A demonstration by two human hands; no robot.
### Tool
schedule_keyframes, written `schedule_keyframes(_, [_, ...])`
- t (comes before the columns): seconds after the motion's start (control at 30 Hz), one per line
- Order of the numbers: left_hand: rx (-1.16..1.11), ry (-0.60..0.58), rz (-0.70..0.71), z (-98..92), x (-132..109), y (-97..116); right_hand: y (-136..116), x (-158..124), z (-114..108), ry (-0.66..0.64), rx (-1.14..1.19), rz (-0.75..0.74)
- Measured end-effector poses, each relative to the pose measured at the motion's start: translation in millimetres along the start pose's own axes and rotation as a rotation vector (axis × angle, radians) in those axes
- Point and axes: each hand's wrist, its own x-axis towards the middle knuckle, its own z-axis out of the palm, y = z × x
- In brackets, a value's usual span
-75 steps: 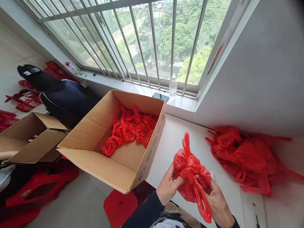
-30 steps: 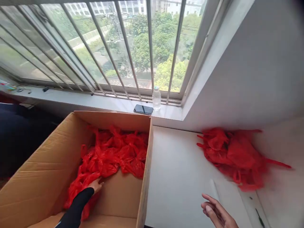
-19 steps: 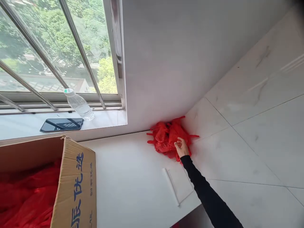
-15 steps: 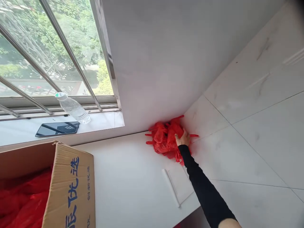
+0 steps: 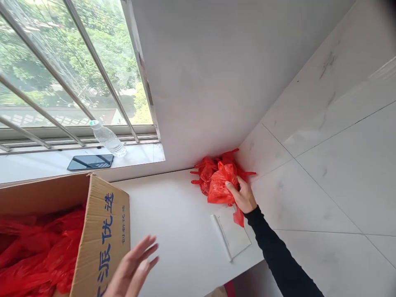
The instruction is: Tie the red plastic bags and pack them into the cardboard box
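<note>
My right hand [image 5: 244, 195] is closed on a red plastic bag [image 5: 222, 185], lifted in front of a pile of red bags [image 5: 206, 171] in the corner of the white table. Its thumb lies across the side of the bag. At the bottom, my left hand [image 5: 136, 264] is held over the table with fingers apart and nothing in it, just right of a cardboard box [image 5: 120, 231]. More red bags [image 5: 46, 251] lie inside the box.
A clear bottle [image 5: 109, 139] and a dark phone [image 5: 90, 162] rest on the windowsill behind the box. Metal bars cross the window. A white notepad [image 5: 233, 233] lies near the table's front edge, beside the tiled wall [image 5: 324, 181].
My right hand has taken hold of a red bag and drawn it off the pile toward me. My left hand has come into view from below. The view has shifted slightly left.
</note>
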Motion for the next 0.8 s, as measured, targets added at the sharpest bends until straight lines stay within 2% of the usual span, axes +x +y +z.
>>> schedule_keyframes(0.07, [-0.162, -0.109, -0.146, 22.3, -3, -12, -29, -45, 11, -0.121, 0.096, -0.052])
schedule_keyframes(0.13, [-0.304, -0.187, -0.231, 38.3, -6, -23, -46, -87, 26, -0.334, 0.236, -0.057])
schedule_keyframes(0.2, [-0.373, -0.189, -0.220, 41.7, -9, -32, -49, -119, 43, -0.541, 0.441, 0.044])
schedule_keyframes(0.27, [-0.403, -0.160, -0.190, 33.5, -15, -38, -41, -140, 61, -0.566, 0.574, 0.185])
schedule_keyframes(0.37, [-0.425, -0.144, -0.171, 13.2, -27, -40, -25, -151, 86, -0.448, 0.602, 0.271])
schedule_keyframes(0.47, [-0.427, -0.160, -0.163, -3.3, -39, -37, -20, -154, 105, -0.552, 0.682, 0.280])
schedule_keyframes(0.6, [-0.420, -0.170, -0.159, -16.1, -51, -31, -26, -162, 120, -0.660, 0.813, 0.302])
schedule_keyframes(0.73, [-0.427, -0.191, -0.168, -22.0, -61, -30, -31, -171, 124, -0.738, 0.852, 0.312])
schedule_keyframes(0.8, [-0.435, -0.204, -0.184, -24.1, -65, -34, -31, -172, 121, -0.731, 0.846, 0.293])
